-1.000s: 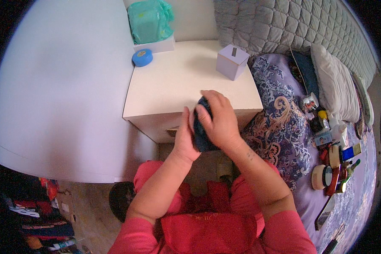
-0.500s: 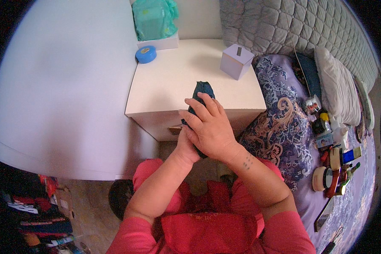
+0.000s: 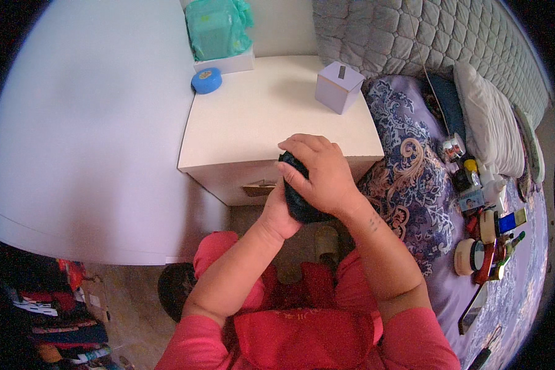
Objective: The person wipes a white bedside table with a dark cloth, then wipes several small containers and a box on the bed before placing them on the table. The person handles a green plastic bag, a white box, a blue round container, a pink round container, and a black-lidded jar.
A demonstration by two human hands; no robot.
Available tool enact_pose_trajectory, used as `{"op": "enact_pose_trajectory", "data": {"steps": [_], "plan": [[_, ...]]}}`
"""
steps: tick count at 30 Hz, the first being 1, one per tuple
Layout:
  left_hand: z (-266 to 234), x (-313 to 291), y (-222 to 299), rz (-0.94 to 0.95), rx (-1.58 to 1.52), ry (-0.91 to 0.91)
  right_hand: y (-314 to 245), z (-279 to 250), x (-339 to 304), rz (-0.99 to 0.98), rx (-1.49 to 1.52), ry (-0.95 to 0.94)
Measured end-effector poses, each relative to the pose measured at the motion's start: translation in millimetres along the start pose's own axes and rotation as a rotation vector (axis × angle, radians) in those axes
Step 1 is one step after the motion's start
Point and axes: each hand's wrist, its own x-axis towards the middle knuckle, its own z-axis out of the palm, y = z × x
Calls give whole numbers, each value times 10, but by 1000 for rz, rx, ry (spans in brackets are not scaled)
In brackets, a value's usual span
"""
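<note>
A dark blue-black bundle, which looks like folded cloth (image 3: 303, 208), is held between my two hands above my lap, just in front of the white cabinet (image 3: 246, 132). My left hand (image 3: 280, 213) supports it from the left and below, with most of its fingers hidden behind the bundle. Over its top and right side, my right hand (image 3: 324, 171) is closed, thumb on the near face and fingers bent across the upper end. What kind of cloth it is cannot be made out.
On the cabinet stand a lilac box (image 3: 339, 89), a round blue container (image 3: 206, 81) and a green plastic bag (image 3: 219, 31) on a white box. To the right, a bed with patterned bedding (image 3: 407, 166) carries several jars and bottles. A large white surface (image 3: 92, 135) fills the left.
The bundle has become more compact; its far end no longer sticks out over the cabinet. My right hand has shifted right and curled over it. My left hand has moved slightly right.
</note>
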Motion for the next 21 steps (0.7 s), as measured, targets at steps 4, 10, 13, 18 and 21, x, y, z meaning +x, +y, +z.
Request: {"op": "enact_pose_trajectory", "data": {"steps": [4,10,13,18,21], "plan": [[85,18,3,62,102,54,99,-78,64,125,132,-23],[195,-4,108,148,60,-69,294,111,25,410,510,177],[94,37,179,237,43,-21,128,252,-27,245,314,266],[-101,13,256,181,-210,-356,-118,263,-28,-61,-149,173],[-183,44,132,133,-270,-211,-208,253,-66,-193,-233,112]]}}
